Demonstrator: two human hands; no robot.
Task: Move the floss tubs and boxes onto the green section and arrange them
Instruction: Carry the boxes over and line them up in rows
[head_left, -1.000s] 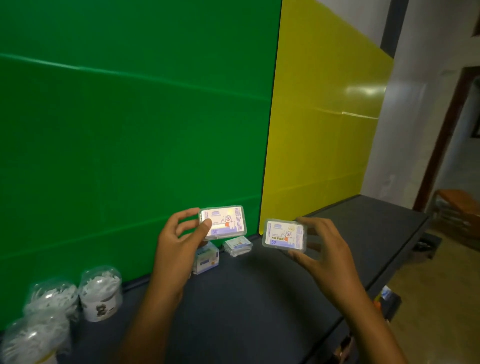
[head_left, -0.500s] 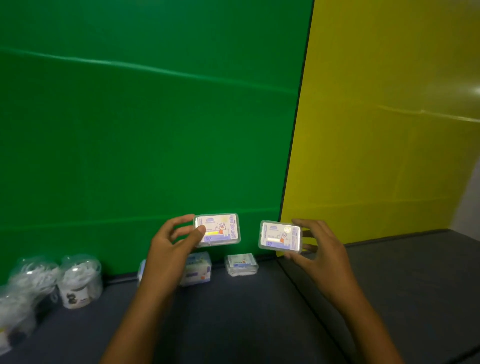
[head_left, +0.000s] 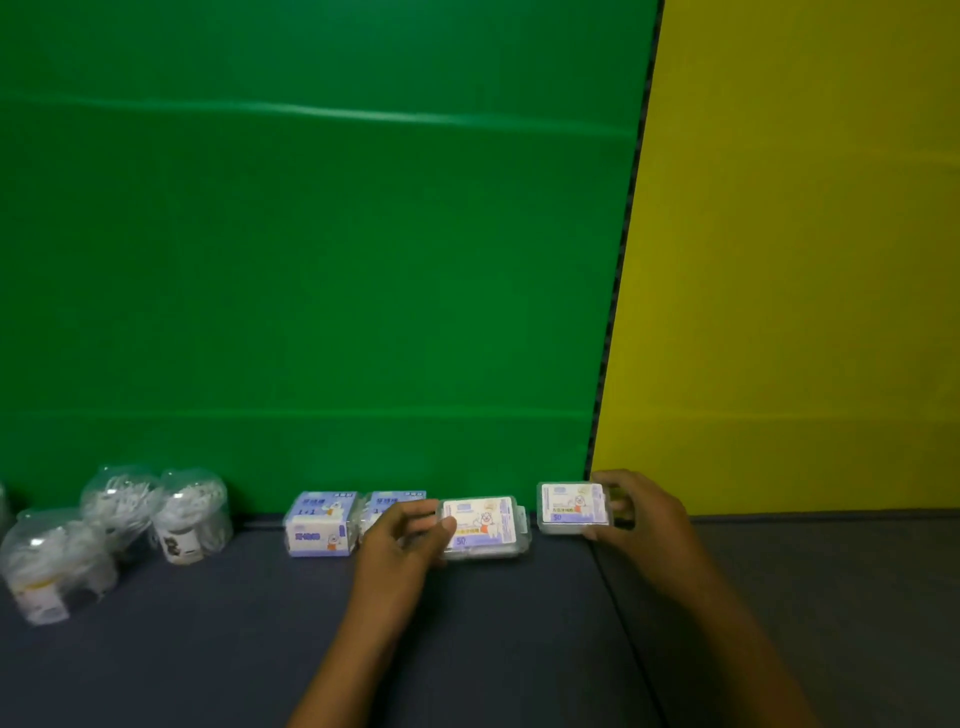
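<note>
Floss boxes in clear plastic, one in each hand, have come down from chest height to the bench (head_left: 467, 649) at the foot of the green backdrop (head_left: 311, 260). The left hand (head_left: 402, 540) grips the left clear box (head_left: 483, 527) beside two cardboard floss boxes (head_left: 319, 525); the right hand (head_left: 641, 517) pinches the right clear box (head_left: 571, 506) just left of the green-yellow seam. Both look close to set down, extending the row. Floss tubs (head_left: 192, 512) stand further left, already on green.
</note>
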